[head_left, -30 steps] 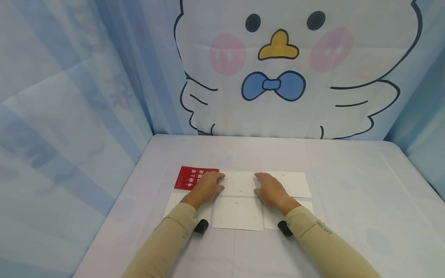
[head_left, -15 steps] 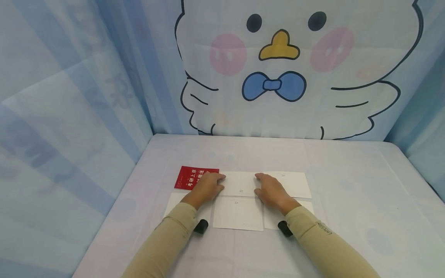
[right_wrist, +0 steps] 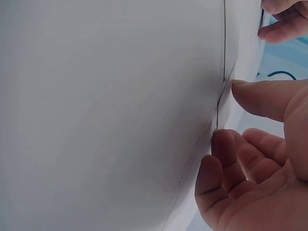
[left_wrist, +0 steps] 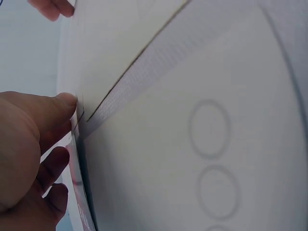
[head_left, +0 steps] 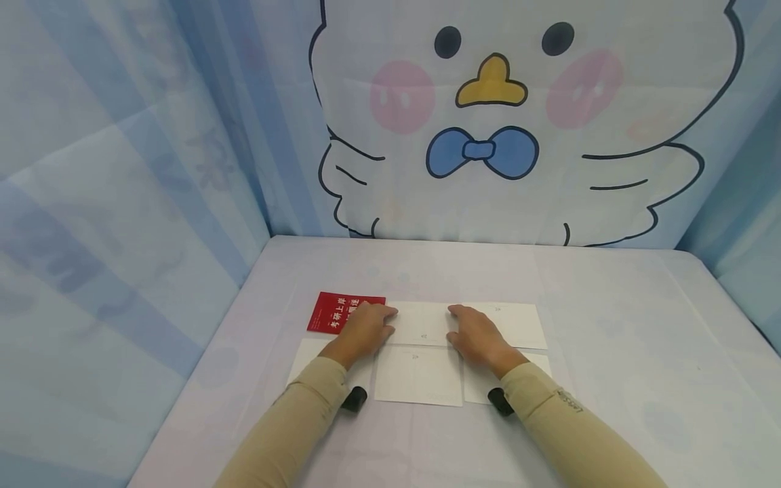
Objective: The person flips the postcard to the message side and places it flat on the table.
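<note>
Cards lie on the table in two rows. In the head view, my left hand (head_left: 364,331) reaches over the red card (head_left: 335,312) with white characters, thumb and fingertips at the left edge of the top middle white card (head_left: 421,322). My right hand (head_left: 480,337) rests by that card's right edge, next to the top right white card (head_left: 517,327). The left wrist view shows the thumb near a card corner and a white card with printed circles (left_wrist: 144,168). In the right wrist view, fingers (right_wrist: 209,185) and thumb are spread apart at the card edges. Neither hand visibly lifts a card.
Bottom row: a middle white card (head_left: 417,376), a left card (head_left: 305,354) and a right card (head_left: 476,388), the outer two partly hidden by the forearms. The white-covered table (head_left: 622,325) meets a curtain (head_left: 476,210) with a cartoon bird behind.
</note>
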The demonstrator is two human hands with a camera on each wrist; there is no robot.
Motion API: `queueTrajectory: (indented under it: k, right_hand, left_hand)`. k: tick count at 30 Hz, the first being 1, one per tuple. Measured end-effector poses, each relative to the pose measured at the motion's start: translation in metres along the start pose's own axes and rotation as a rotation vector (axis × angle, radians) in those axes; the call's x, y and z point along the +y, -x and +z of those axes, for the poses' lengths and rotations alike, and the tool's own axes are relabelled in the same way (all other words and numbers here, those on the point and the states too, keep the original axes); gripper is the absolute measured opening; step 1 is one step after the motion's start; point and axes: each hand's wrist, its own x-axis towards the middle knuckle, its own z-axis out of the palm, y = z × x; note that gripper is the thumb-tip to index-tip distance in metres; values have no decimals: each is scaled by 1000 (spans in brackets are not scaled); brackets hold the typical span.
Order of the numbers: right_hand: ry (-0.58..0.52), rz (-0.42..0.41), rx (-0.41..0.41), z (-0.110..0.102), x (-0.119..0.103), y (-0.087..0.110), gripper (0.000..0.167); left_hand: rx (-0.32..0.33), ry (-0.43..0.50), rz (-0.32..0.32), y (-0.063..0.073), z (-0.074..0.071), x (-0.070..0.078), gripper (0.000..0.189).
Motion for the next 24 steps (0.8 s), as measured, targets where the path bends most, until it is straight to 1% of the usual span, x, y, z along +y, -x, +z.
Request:
queueTrajectory:
  k: [2, 5, 9, 11, 14, 17, 21, 24]
  right_hand:
    - [6, 2, -3, -1, -1, 0, 55]
    - [21, 0, -2, -3, -1, 0, 55]
    - [38, -24, 19, -8, -3, -1, 54]
    - [39, -46, 20, -9, -6, -2, 55]
    - [39, -78, -2, -11, -12, -4, 58]
    - [57, -105, -26, -11, -19, -7, 61]
    - [102, -137, -58, -7, -31, -15, 64]
    - [101, -141, -94, -2, -45, -21, 67]
  left_hand:
    - [3, -13, 8, 0, 0, 0, 46]
    - [7, -1, 9, 2, 0, 1, 48]
    - [34, 48, 9, 7, -3, -1, 49]
    - [55, 61, 16, 10, -7, -5, 51]
    - [74, 68, 17, 17, -15, -15, 56]
    - [68, 64, 10, 25, -25, -30, 65]
    - [60, 63, -27, 33, -37, -50, 79]
    - [58, 68, -65, 37, -44, -66, 82]
